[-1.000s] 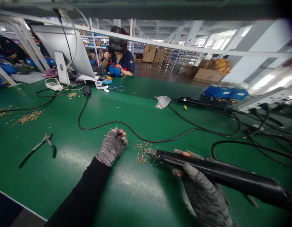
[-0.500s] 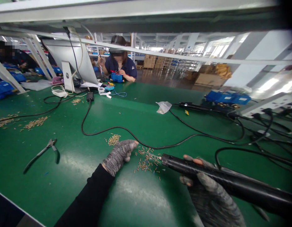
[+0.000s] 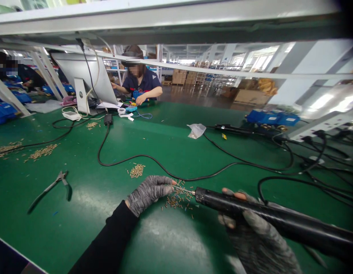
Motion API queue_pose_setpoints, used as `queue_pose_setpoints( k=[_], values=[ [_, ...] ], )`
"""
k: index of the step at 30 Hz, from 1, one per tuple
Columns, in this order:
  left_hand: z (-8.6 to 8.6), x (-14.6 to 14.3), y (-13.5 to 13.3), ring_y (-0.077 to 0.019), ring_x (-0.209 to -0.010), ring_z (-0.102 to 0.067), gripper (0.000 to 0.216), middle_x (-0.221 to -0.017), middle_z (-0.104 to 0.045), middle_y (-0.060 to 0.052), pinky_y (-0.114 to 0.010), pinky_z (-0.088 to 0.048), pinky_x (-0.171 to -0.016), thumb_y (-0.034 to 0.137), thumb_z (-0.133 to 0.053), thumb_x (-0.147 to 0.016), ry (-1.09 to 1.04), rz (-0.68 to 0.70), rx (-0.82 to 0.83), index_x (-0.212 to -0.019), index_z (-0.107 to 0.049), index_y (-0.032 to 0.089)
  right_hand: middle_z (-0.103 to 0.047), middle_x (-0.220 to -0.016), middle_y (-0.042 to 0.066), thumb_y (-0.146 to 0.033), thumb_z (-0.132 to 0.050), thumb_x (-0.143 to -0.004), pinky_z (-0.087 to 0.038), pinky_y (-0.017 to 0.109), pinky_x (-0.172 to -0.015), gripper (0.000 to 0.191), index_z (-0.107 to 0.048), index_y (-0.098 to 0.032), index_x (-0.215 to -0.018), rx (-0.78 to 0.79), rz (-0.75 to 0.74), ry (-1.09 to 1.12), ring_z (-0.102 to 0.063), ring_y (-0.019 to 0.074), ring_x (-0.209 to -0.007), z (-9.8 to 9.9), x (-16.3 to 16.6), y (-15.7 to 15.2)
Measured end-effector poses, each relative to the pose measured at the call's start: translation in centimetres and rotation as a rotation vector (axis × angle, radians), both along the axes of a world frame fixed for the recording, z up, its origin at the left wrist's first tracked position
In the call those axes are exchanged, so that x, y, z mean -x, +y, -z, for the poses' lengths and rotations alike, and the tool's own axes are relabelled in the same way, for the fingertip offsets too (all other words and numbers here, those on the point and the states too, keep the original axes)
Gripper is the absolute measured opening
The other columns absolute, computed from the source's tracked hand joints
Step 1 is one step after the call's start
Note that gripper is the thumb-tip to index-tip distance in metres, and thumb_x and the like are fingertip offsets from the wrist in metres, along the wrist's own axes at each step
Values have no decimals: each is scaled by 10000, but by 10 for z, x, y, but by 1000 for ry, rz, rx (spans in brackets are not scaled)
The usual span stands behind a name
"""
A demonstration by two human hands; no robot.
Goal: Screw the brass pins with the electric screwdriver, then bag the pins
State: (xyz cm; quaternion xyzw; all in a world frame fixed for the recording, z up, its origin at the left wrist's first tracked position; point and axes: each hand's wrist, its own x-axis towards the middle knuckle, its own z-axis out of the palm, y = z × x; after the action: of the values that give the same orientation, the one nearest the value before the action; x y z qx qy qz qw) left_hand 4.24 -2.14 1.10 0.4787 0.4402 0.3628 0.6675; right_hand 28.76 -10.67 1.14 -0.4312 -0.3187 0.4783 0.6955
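Note:
My right hand, in a grey fingerless-tip glove, is wrapped round a black electric screwdriver. The tool lies nearly level, its thin metal bit pointing left. At the bit's tip, the thumb and forefinger of my left hand, gloved alike, are pinched together; whatever is between them is too small to make out. Beneath the bit, small copper-coloured pins lie scattered on the green tabletop. A tighter pile of brass-coloured pins sits beyond my left hand.
Cutting pliers lie at the left. A black cable winds across the table, with more cords near the power strip. A plastic bag and blue units are farther back. Across the table, a person works beside a monitor.
My left hand has moved right, from the edge of the scattered pins to the bit's tip, with its fingers pinched. The screwdriver has barely moved. The person opposite has lowered their raised hand.

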Motion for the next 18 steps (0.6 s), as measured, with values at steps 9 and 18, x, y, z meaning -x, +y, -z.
queue_pose_setpoints(
  k=[9,18],
  values=[
    [1,-2,1,-53,-487,-317,261,-640,-530,3,-211,-176,-446,376,-750,-725,52,-33,4,-861,-743,154,-624,-1174,52,-304,-772,-768,-587,300,-571,248,-719,-288,-1010,-71,-17,17,-623,178,-739,-1,1,5],
    [24,5,21,-5,-393,-233,152,-566,-429,52,-140,-136,-360,229,-685,-760,-563,-186,310,-803,-640,90,-609,-1228,46,-331,-787,-711,-606,264,-601,306,-718,-283,-1006,9,113,5,-613,251,-1048,2,-9,7]
  ],
)
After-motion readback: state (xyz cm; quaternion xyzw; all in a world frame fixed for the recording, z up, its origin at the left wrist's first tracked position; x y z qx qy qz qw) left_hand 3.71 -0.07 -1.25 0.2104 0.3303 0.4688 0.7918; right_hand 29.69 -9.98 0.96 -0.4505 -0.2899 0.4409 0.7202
